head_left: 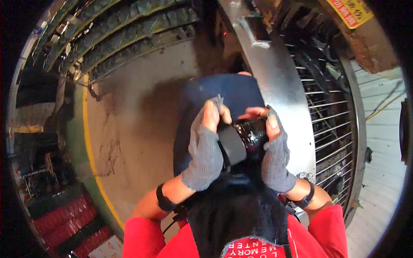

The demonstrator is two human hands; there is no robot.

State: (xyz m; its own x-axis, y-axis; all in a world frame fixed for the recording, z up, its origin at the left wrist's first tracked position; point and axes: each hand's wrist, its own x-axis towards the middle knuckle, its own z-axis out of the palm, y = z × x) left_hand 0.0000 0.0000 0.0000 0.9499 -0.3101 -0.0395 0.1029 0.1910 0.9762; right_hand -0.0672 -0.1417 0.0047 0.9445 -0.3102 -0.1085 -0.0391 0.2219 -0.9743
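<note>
Red stacks: several dark red, ridged stacks (64, 217) lie in the lower left corner; what they are made of is too dim to tell.
Racks: tilted tiers of racks (124, 47) fill the upper left, loaded with rows of small dark items.
Yellow line: a painted yellow line (89, 144) runs down the floor (129, 124), with a green strip along its left side.
Left hand: the left hand (203, 155), in a grey fingerless glove, is closed on the dark grey block, its palm side against the block's left face and its thumb and a finger at the upper end. A black band (164, 198) circles the wrist.
Dark grey block: the matte block (233, 148) is tilted between the two hands, above the person's lap.
Glossy black piece: this piece (251, 132) touches the block's right side; whether they are joined cannot be told.
Dark blue cloth: the cloth (232, 88) spreads behind the hands, over the lap.
Right hand: the right hand (276, 159), gloved likewise, is curled round the right end of the glossy black piece; its fingers are partly blurred.
Metal table: a shiny metal table (294, 122) stands just right of the lap.
Wire rack: beyond it, a rack of thin bars (331, 105) holds dark clutter.
White wall: a ribbed white wall (380, 133) closes the right side.
</note>
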